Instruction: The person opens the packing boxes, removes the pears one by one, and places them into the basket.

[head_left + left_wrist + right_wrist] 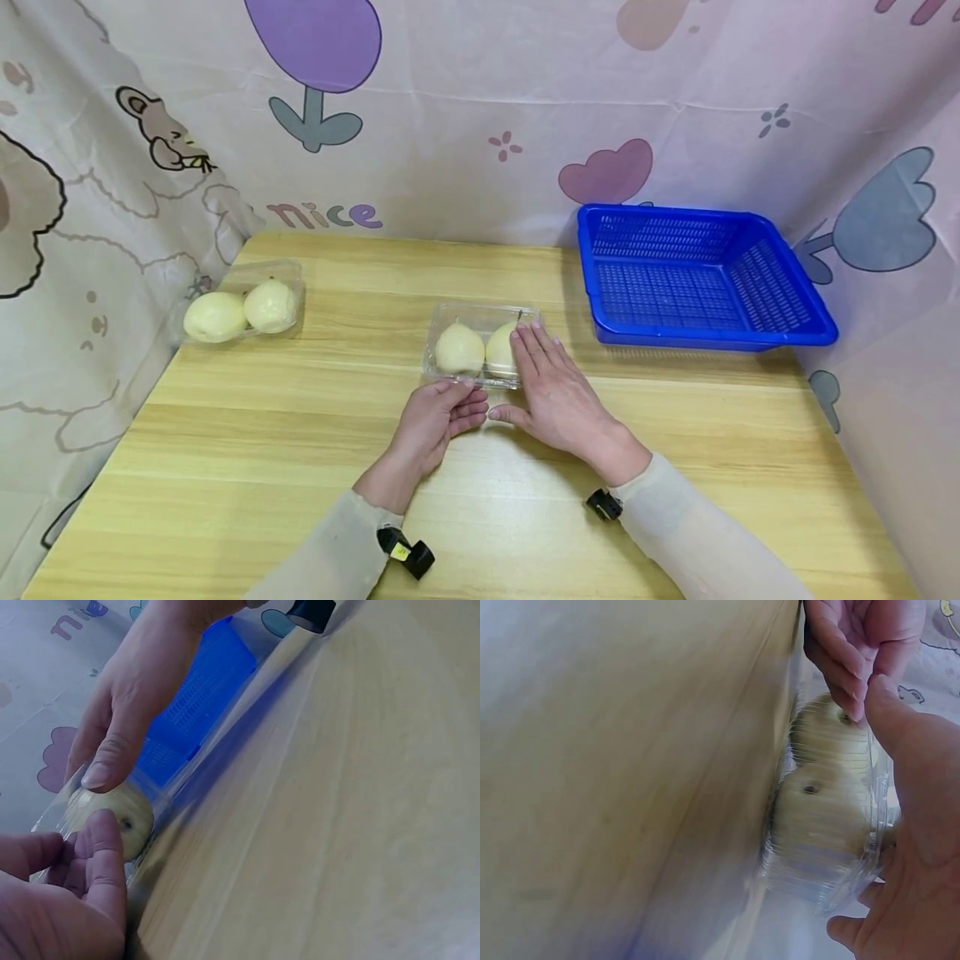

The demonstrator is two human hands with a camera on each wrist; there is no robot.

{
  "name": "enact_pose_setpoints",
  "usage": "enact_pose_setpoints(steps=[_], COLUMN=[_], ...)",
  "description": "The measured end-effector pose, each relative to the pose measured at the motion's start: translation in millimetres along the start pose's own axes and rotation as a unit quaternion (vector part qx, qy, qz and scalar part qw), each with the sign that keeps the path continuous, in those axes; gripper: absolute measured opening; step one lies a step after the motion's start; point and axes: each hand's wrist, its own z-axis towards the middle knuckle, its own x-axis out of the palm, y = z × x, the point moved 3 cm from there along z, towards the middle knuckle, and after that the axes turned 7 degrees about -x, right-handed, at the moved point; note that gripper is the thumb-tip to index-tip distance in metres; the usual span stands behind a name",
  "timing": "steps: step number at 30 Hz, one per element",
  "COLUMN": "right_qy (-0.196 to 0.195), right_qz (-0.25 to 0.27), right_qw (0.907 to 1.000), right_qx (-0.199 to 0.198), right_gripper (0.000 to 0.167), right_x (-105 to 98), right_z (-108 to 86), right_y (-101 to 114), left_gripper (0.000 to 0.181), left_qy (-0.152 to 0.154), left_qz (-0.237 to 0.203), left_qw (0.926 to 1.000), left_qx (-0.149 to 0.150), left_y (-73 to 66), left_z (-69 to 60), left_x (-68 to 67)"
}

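Note:
A clear plastic container with two pale yellow pears lies at mid-table, its lid down. My left hand pinches its front edge between thumb and bent fingers, also visible in the left wrist view beside a pear. Over the container's right end, my right hand rests nearly straight fingers on the lid, hiding part of the right pear. The right wrist view shows both pears through the ribbed plastic, with the right hand along the lid side.
Another clear container with two pears sits at the table's back left, near the edge. A blue perforated basket stands at the back right with nothing in it. A patterned cloth hangs behind and beside the wooden table.

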Motion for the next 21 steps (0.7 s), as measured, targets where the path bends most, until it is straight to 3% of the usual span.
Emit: enact_pose_setpoints(steps=[4, 12, 21], right_qy=[-0.002, -0.031, -0.077], right_qz=[0.005, 0.072, 0.103], right_qw=[1.0000, 0.9969, 0.9915], right_qx=[-0.003, -0.001, 0.025], right_gripper=[0.110, 0.084, 0.082], right_x=[-0.6, -3.1, -3.1], right_z=[1.1, 1.0, 2.1], right_y=[-1.6, -5.3, -10.5], left_gripper=[0.029, 0.027, 0.026], left_qy=[0.016, 0.016, 0.012], left_qz=[-0.008, -0.016, -0.016], left_qw=[0.9998, 0.9997, 0.9997], left_qx=[-0.008, 0.006, 0.014], left_y=[-2.2, -2.9, -2.1], left_z=[0.6, 0.1, -1.1], left_x=[-0.1, 0.9, 0.1])
